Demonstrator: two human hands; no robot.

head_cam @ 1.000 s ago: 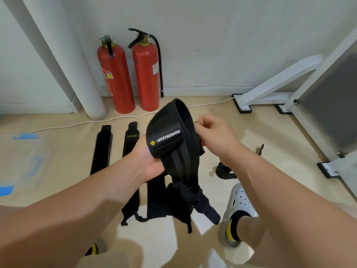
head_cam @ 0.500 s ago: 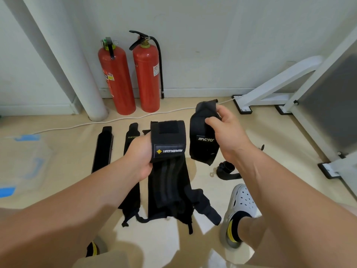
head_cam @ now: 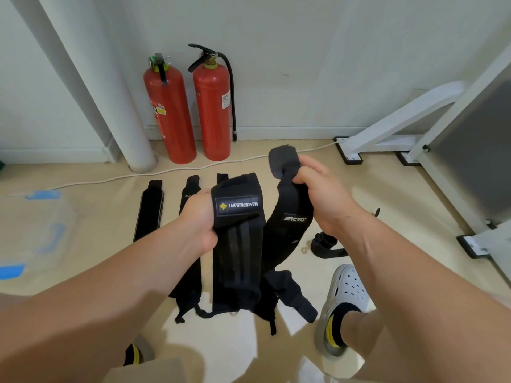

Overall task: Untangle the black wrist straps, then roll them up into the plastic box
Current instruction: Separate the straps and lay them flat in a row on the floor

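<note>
Since a second earlier, the single black bundle held up in front has been parted into two straps, and the one in the right hand (head_cam: 323,197) has been drawn further to the right and let out longer. The right grip is closed around the upper end of this narrower strap (head_cam: 290,214), whose flap sticks up above the fingers. The wide labelled strap (head_cam: 237,244) is held by the left hand (head_cam: 199,217), its grip curled round the strap's top, with the fingers hidden behind the cloth. Both straps hang toward the floor (head_cam: 387,203), where their lower ends are gathered in a knot of loops (head_cam: 249,305), so the untangling is judged only partly done. Several flat straps (head_cam: 149,214) are laid out further back, and another tangled piece (head_cam: 326,244) lies near a white shoe (head_cam: 343,294). The clear plastic box (head_cam: 36,230) sits well apart at the left. Whether anything lies in it cannot be told.
</note>
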